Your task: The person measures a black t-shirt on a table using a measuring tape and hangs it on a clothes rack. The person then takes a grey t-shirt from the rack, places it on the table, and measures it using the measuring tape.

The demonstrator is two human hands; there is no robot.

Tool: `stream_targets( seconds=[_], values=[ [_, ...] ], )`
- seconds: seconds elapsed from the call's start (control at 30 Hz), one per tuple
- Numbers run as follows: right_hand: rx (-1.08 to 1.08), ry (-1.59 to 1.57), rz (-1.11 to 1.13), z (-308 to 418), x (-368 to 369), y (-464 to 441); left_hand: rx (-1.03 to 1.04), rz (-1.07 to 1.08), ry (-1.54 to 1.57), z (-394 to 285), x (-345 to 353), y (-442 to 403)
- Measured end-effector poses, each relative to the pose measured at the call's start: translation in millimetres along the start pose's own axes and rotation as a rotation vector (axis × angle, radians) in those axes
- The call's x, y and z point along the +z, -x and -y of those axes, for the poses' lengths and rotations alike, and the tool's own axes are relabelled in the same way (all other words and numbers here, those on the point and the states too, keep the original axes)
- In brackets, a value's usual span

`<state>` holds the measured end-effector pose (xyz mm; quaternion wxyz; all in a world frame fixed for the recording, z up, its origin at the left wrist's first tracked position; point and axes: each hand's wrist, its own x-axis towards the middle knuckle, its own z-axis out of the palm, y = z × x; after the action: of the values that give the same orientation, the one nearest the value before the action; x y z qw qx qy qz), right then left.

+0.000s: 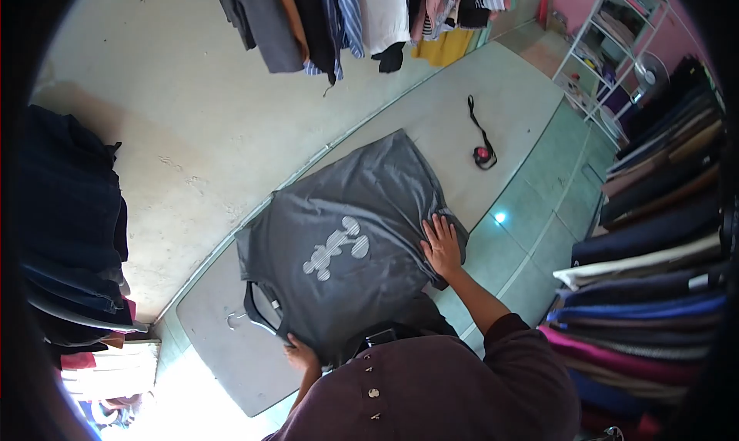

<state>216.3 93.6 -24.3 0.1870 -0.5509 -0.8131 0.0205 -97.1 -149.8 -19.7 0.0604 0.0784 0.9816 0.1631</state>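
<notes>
A dark grey shirt (308, 217) with a pale printed figure lies spread on a light table (208, 325). A black hanger (264, 308) with a metal hook shows at its neck opening. My right hand (441, 246) rests flat on the shirt near its hem, fingers spread. Beside the hanger, at the shirt's shoulder edge, is my left hand (299, 354); its fingers touch the fabric, and whether they grip it is unclear.
A black strap with a red and black round item (483, 154) lies on the table's far part. Clothes hang above (385, 13), at the left (73, 210) and at the right (654, 241). A white shelf rack (608, 48) and a fan (649, 70) stand at the upper right.
</notes>
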Motion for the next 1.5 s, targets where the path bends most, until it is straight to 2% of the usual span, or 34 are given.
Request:
stream_targets(
  seconds=[0.1, 0.2, 0.27, 0.33, 0.4, 0.47, 0.53, 0.57, 0.6, 0.63, 0.7, 0.73, 0.77, 0.8, 0.87, 0.93, 0.97, 1.0, 1.07, 1.1, 1.2, 1.27, 1.33, 1.37, 1.4, 1.43, 1.5],
  values=[
    [0.006, -0.016, 0.007, 42, 10, 26, 0.206, 0.019, 0.35, 26, 7, -23],
    [-0.026, -0.013, -0.012, 84, 14, 57, 0.277, 0.026, 0.447, 34, -5, -47],
    [-0.013, -0.244, -0.031, 107, 17, 92, 0.334, 0.02, 0.508, 38, -15, -63],
    [-0.021, -0.179, 0.028, 124, 13, 129, 0.402, 0.01, 0.479, 52, -20, -85],
    [0.067, -0.371, 0.046, 140, 5, 171, 0.443, 0.019, 0.496, 62, -37, -98],
    [0.163, -0.385, 0.125, 141, 14, 217, 0.479, 0.016, 0.515, 76, -52, -105],
    [0.276, -0.305, 0.487, 126, 34, 276, 0.622, -0.117, 0.504, 94, -61, -110],
    [0.301, -0.265, 0.713, 119, 40, 300, 0.657, -0.084, 0.513, 110, -61, -118],
    [0.25, -0.185, 0.842, 107, 63, 336, 0.654, -0.095, 0.534, 124, -64, -121],
    [0.197, -0.205, 1.154, 87, 101, 370, 0.744, -0.055, 0.429, 138, -72, -123],
    [0.423, -0.129, 1.386, 108, 84, 393, 0.995, -0.036, 0.261, 171, -81, -128],
    [0.374, -0.197, 1.229, 104, 94, 423, 1.157, -0.06, 0.196, 184, -84, -132],
    [0.554, -0.253, 1.036, 107, 104, 446, 1.307, 0.076, 0.211, 186, -100, -131],
    [0.612, -0.331, 0.775, 119, 94, 458, 1.455, 0.216, 0.223, 184, -110, -127],
    [0.495, -0.362, 0.165, 150, 88, 482, 1.704, 0.345, 0.067, 194, -108, -129],
    [0.634, -0.441, -0.072, 223, 2, 454, 1.793, 0.525, -0.043, 189, -130, -121],
    [0.712, -0.636, -0.154, 259, -34, 444, 1.812, 0.529, -0.04, 190, -133, -123],
    [0.564, -0.328, -0.212, 272, -37, 458, 1.835, 0.578, -0.075, 191, -133, -124],
    [0.431, -0.226, -0.303, 310, -57, 464, 1.868, 0.619, -0.081, 193, -136, -125],
    [0.325, -0.083, -0.319, 326, -63, 464, 1.901, 0.709, -0.179, 192, -139, -127],
    [0.354, -0.066, -0.199, 347, -45, 485, 2.01, 0.902, -0.407, 191, -146, -138],
    [0.555, -0.292, -0.002, 345, -11, 508, 2.123, 0.939, -0.372, 195, -151, -151],
    [0.672, -0.197, -0.085, 378, 5, 534, 2.088, 1.016, -0.373, 200, -152, -166],
    [0.556, -0.041, -0.237, 411, -10, 532, 2.095, 1.063, -0.223, 208, -149, -179],
    [0.437, 0.115, -0.381, 447, -19, 526, 2.097, 1.056, -0.206, 211, -155, -192],
    [0.417, 0.127, -0.577, 465, -11, 522, 2.096, 1.042, -0.127, 216, -161, -202],
    [0.486, 0.073, -0.518, 499, -12, 540, 2.149, 0.962, 0.11, 236, -159, -230]
  ],
)
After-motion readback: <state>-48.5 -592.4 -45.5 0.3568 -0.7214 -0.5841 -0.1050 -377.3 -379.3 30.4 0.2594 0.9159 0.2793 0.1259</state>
